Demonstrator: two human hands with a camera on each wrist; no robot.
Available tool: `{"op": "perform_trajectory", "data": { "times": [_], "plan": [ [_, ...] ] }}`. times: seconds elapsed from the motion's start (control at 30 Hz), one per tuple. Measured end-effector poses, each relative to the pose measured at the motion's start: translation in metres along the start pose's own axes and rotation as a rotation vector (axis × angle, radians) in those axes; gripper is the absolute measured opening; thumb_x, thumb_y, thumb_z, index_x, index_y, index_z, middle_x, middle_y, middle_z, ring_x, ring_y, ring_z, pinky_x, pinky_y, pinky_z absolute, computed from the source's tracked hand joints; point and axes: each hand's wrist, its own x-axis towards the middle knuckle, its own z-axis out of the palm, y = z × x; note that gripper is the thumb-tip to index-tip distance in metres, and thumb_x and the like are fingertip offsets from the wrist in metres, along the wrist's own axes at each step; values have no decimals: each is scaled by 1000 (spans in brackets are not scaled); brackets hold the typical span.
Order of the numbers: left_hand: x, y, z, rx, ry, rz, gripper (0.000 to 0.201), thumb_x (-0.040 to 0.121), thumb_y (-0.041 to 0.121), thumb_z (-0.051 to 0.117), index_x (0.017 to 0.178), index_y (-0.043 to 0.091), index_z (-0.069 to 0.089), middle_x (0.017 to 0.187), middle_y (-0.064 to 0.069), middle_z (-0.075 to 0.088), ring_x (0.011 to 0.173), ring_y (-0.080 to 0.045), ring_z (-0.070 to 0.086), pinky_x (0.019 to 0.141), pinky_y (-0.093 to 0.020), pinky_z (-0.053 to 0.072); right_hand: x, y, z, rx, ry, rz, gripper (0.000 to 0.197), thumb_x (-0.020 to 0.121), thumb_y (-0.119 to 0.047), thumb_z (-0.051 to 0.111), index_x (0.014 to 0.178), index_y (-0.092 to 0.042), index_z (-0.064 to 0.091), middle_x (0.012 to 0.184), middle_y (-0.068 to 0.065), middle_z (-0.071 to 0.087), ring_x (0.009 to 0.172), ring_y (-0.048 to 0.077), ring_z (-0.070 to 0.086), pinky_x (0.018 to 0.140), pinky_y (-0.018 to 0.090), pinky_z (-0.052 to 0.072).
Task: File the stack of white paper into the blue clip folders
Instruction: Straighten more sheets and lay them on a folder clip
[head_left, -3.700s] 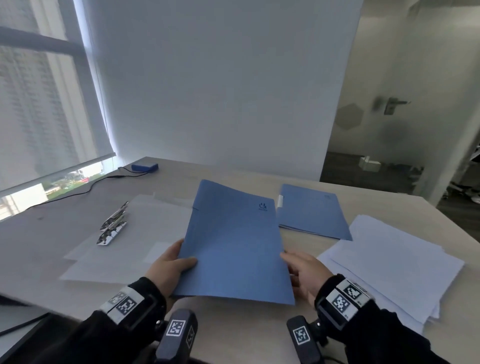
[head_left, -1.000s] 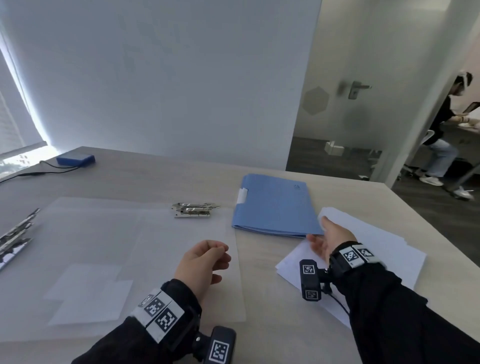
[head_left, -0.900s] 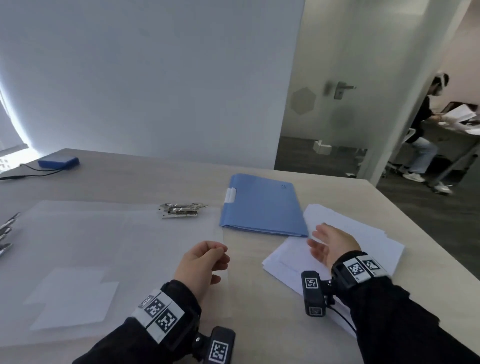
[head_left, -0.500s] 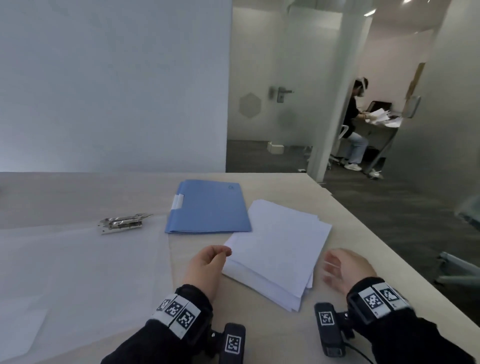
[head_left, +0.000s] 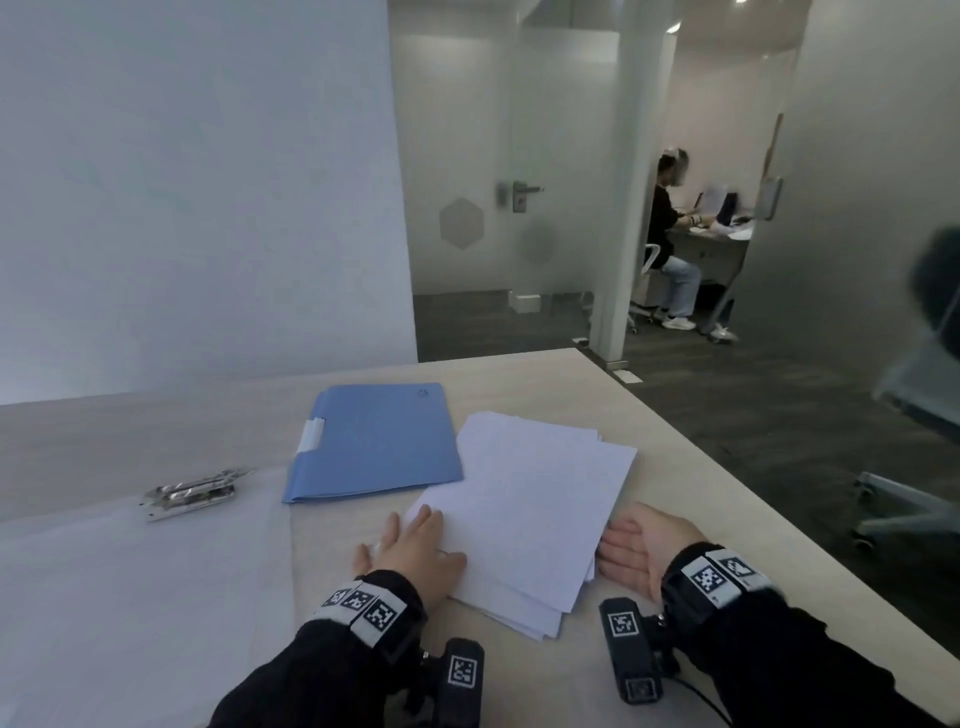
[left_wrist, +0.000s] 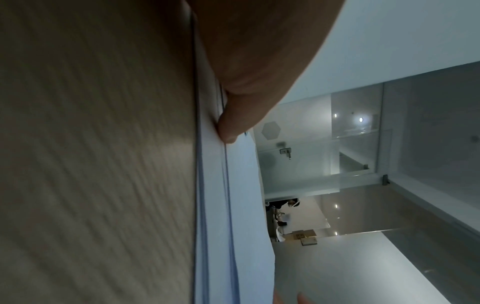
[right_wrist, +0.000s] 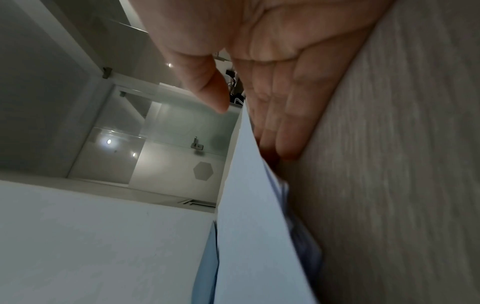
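Observation:
The stack of white paper (head_left: 524, 509) lies slightly fanned on the wooden table (head_left: 649, 457), in front of me to the right. A closed blue clip folder (head_left: 374, 447) sits just behind its left corner. My left hand (head_left: 415, 540) lies flat on the stack's near left edge with straight fingers; in the left wrist view my thumb (left_wrist: 228, 127) touches the paper edge (left_wrist: 215, 205). My right hand (head_left: 631, 545) lies palm up at the right edge. In the right wrist view its straight fingers (right_wrist: 283, 127) reach under the lifted paper (right_wrist: 254, 226).
A metal clip mechanism (head_left: 189, 493) lies left of the folder, on the far edge of a large translucent sheet (head_left: 130, 597) that covers the table's left side. The table's right edge (head_left: 779, 519) runs close to my right hand. A seated person (head_left: 670, 244) works in the far room.
My left hand has left the translucent sheet, opened, and settled on the paper's left edge. My right hand has moved to the right edge and slid its fingers under. The view turned right.

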Motion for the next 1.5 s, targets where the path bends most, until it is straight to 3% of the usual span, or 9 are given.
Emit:
{"op": "perform_trajectory", "data": {
  "times": [0.07, 0.17, 0.37, 0.57, 1.07, 1.13, 1.23, 1.37, 1.5],
  "plan": [
    [-2, -5, 1, -48, -4, 2, 57, 80, 41, 41, 136, 45, 32, 157, 28, 14, 149, -8, -3, 119, -50, -5, -1, -2, 1, -34, -17, 7, 47, 89, -7, 55, 132, 11, 51, 123, 34, 60, 108, 46, 62, 85, 47, 56],
    [-3, -7, 1, -47, -16, 16, 66, 79, 46, 43, 142, 45, 24, 159, 26, 8, 149, -6, -8, 119, -50, -6, 7, 1, -1, -55, -17, 20, 30, 90, -13, 57, 111, 7, 62, 100, 23, 71, 80, 32, 68, 60, 37, 59],
    [-7, -6, -2, -60, -67, 16, 65, 80, 50, 40, 142, 51, 22, 161, 16, 11, 148, -3, -10, 118, -48, -10, 13, 3, -7, -150, 8, -7, 13, 90, -9, 57, 93, 0, 65, 88, 20, 73, 74, 32, 69, 60, 40, 59],
    [-7, -13, 0, -131, -87, 30, 60, 77, 51, 42, 134, 61, 29, 161, 11, 16, 147, 1, -8, 118, -49, -10, 33, 6, -12, -336, 64, -69, 11, 78, -12, 72, 82, -1, 73, 95, 20, 74, 94, 39, 69, 94, 55, 51],
    [-6, -10, -6, -150, -80, 23, 61, 84, 54, 49, 142, 44, 33, 162, 10, 7, 150, -17, -7, 120, -48, -4, 14, 16, -48, -355, 132, -145, 20, 74, -16, 74, 84, 0, 70, 94, 20, 74, 91, 38, 70, 96, 48, 50],
    [-3, -13, -12, -282, -51, 2, 59, 87, 51, 52, 142, 35, 39, 162, 1, 11, 150, -24, 1, 121, -46, 5, -3, 18, -49, -310, 103, -187, 22, 68, -16, 76, 82, 0, 71, 88, 19, 76, 86, 38, 72, 93, 54, 52],
    [-6, -20, -28, -626, 61, -13, 59, 88, 43, 60, 140, 17, 46, 152, -8, 39, 139, -27, 35, 116, -43, 27, -30, 19, -37, -297, 8, -249, 9, 86, -5, 65, 82, 2, 68, 86, 22, 74, 81, 37, 70, 81, 47, 56],
    [-19, -25, -52, -1194, -54, -58, 49, 93, 29, 59, 138, 14, 46, 130, -8, 61, 110, -30, 62, 94, -45, 50, -46, 24, -14, -284, -168, -353, 15, 91, -9, 61, 92, 3, 71, 93, 19, 76, 89, 38, 71, 87, 50, 55],
    [-37, -36, -77, -1418, 94, 46, 26, 92, 0, 53, 116, 7, 60, 101, -16, 73, 86, -33, 69, 81, -47, 55, -56, 30, 14, -290, -262, -451, 17, 92, -3, 58, 96, -9, 73, 95, 9, 78, 87, 26, 74, 78, 39, 57]
  ]
}}
